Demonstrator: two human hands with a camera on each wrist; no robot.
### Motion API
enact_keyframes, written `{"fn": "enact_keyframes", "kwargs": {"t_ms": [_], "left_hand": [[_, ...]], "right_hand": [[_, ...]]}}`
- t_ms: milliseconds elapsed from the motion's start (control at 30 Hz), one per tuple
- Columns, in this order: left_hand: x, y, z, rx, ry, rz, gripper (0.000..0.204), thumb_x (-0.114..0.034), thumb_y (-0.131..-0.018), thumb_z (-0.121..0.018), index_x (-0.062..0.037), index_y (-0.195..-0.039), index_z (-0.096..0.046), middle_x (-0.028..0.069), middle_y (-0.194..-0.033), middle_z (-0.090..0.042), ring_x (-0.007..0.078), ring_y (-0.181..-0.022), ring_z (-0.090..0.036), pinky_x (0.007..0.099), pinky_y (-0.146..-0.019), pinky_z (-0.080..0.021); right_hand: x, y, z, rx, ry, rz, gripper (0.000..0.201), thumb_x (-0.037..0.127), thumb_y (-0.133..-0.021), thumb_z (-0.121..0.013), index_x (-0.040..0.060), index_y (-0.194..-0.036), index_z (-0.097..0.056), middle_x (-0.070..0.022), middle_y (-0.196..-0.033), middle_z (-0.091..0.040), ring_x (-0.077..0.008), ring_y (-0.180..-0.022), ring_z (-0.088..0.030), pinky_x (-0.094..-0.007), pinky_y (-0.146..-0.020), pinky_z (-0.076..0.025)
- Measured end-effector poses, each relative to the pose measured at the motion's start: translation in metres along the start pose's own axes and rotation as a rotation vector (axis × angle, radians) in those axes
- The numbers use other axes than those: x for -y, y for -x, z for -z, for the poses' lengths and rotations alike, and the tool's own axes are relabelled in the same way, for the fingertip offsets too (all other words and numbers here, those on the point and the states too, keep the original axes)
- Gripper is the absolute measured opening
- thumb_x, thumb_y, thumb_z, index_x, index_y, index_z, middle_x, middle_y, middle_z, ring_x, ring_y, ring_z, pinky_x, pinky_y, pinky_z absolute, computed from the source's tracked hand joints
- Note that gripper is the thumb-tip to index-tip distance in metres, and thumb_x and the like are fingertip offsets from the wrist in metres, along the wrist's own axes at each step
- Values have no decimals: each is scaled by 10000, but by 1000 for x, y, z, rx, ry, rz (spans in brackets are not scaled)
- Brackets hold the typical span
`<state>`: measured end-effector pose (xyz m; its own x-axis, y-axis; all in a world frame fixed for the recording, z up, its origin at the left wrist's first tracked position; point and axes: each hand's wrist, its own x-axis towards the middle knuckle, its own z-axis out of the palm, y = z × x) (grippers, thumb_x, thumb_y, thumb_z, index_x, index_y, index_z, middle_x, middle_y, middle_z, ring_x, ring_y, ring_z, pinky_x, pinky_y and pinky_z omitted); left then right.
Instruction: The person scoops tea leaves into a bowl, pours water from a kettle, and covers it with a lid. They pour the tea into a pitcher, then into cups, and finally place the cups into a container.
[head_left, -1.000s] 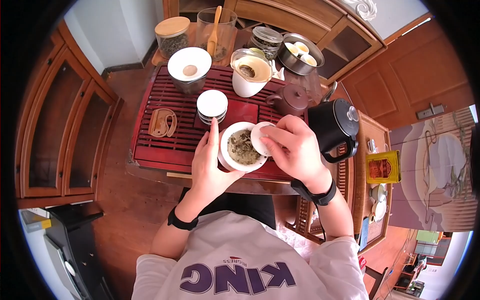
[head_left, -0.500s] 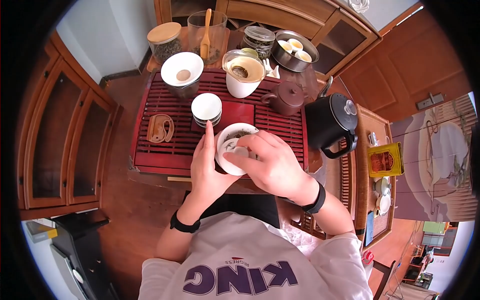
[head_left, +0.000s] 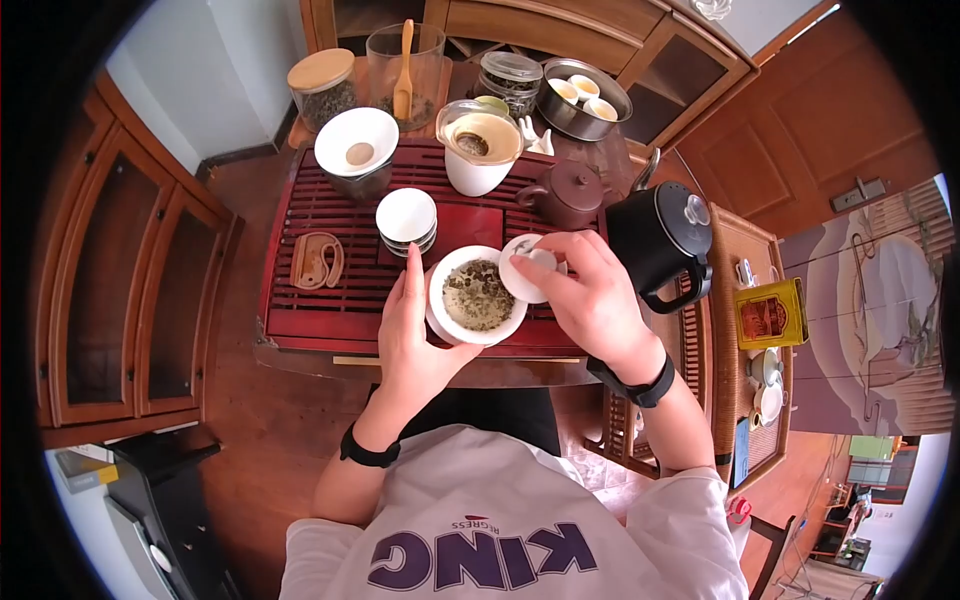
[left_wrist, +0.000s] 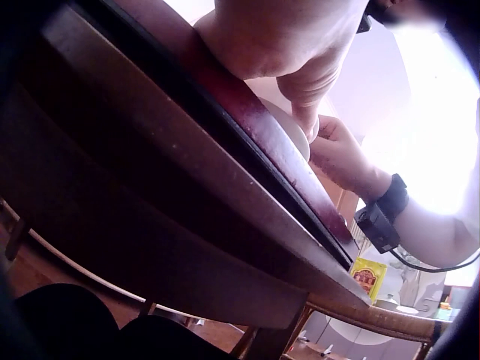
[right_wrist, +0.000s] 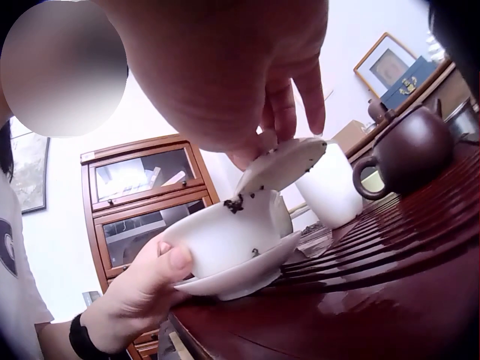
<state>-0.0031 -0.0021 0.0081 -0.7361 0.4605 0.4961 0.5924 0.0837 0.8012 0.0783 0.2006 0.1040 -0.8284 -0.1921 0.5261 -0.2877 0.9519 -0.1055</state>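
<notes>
A white gaiwan [head_left: 437,290] holds wet tea leaves [head_left: 478,297] in pale liquid, near the front edge of the tea tray [head_left: 330,335]. My left hand [head_left: 410,330] grips it, thumb on the near side and index finger pointing forward; the right wrist view shows the thumb against the bowl [right_wrist: 232,244], above its saucer [right_wrist: 262,276]. My right hand [head_left: 597,290] pinches the white lid [head_left: 519,283], tilted at the bowl's right rim. Dark leaf bits [right_wrist: 234,205] cling to the lid's edge. The left wrist view mostly shows the tray's side, the bowl largely hidden.
Stacked white cups [head_left: 406,212] stand just beyond the left fingertips. Behind are a white pitcher with strainer [head_left: 478,182] and a funnel [head_left: 350,135] on a glass. A brown teapot [head_left: 572,198] and black kettle [head_left: 640,240] stand right; a looped tan item [head_left: 313,262] lies left.
Half a second ago the lid was over the bowl, in among the leaves; my right hand has drawn it up and right, back near its earlier place. My left hand stays at the gaiwan.
</notes>
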Motion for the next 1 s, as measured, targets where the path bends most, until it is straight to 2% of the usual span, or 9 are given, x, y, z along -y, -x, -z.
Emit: {"fn": "enact_keyframes", "kwargs": {"t_ms": [100,167,233,300,433,667,800,900,1000], "left_hand": [[0,-1,0,5,-23,1,1237,-184,-603,-934,36,-1569,-195,198,-1244,-636,373,-1153,-608,456,-992,-494],[3,-1,-2,-8,11,-33,1236,-175,-597,-937,37,-1567,-201,197,-1243,-635,367,-1148,-611,453,-975,-503],[0,-1,-1,-5,29,-19,1228,-167,-597,-936,39,-1565,-207,197,-1239,-637,363,-1142,-614,449,-965,-509],[-3,-3,0,-3,47,-7,1221,-158,-598,-936,41,-1562,-213,196,-1236,-639,359,-1137,-617,445,-955,-514],[-3,-2,0,-6,12,-25,1201,-132,-605,-929,43,-1559,-221,196,-1227,-643,347,-1123,-624,436,-939,-522],[-3,-4,-2,-10,77,-4,1194,-157,-614,-928,47,-1557,-225,203,-1228,-642,349,-1139,-616,444,-965,-508],[-1,-2,-1,-11,15,-13,1199,-168,-616,-928,45,-1560,-222,206,-1227,-642,351,-1143,-615,445,-978,-501],[1,-1,-2,-9,57,-6,1202,-178,-618,-930,44,-1562,-219,212,-1237,-635,356,-1146,-612,450,-981,-500],[2,-1,-3,-19,42,-29,1204,-165,-616,-934,37,-1564,-219,220,-1246,-621,351,-1131,-623,441,-961,-516]], "right_hand": [[0,-3,-3,-93,1,-10,374,50,-702,-698,88,-1072,-740,-93,-1045,-640,-266,-865,-621,-367,-733,-534],[9,-6,-8,-134,-162,12,375,51,-692,-704,76,-1064,-737,-97,-1048,-642,-270,-850,-623,-370,-731,-537],[19,-8,-12,-79,-250,71,413,81,-681,-708,75,-1094,-722,-95,-1053,-636,-280,-870,-630,-382,-751,-541],[29,-14,-13,-50,-253,119,398,42,-680,-727,77,-1076,-743,-88,-1052,-634,-262,-858,-630,-356,-729,-539],[28,-14,-23,-33,-236,177,442,82,-658,-725,85,-1100,-733,-94,-1077,-627,-274,-918,-627,-378,-755,-547],[14,-2,-9,4,-81,134,368,142,-713,-686,96,-1077,-721,-77,-1130,-622,-279,-991,-609,-398,-861,-532],[0,4,-3,-5,-7,74,378,115,-704,-694,104,-1080,-731,-91,-1126,-652,-307,-975,-631,-431,-928,-530],[-3,0,-2,-70,-48,39,368,97,-691,-702,100,-1058,-736,-92,-1109,-657,-308,-946,-638,-438,-930,-530],[8,-7,-12,-124,-95,33,341,91,-685,-702,85,-1024,-734,-102,-1067,-655,-301,-933,-643,-418,-868,-533]]}}
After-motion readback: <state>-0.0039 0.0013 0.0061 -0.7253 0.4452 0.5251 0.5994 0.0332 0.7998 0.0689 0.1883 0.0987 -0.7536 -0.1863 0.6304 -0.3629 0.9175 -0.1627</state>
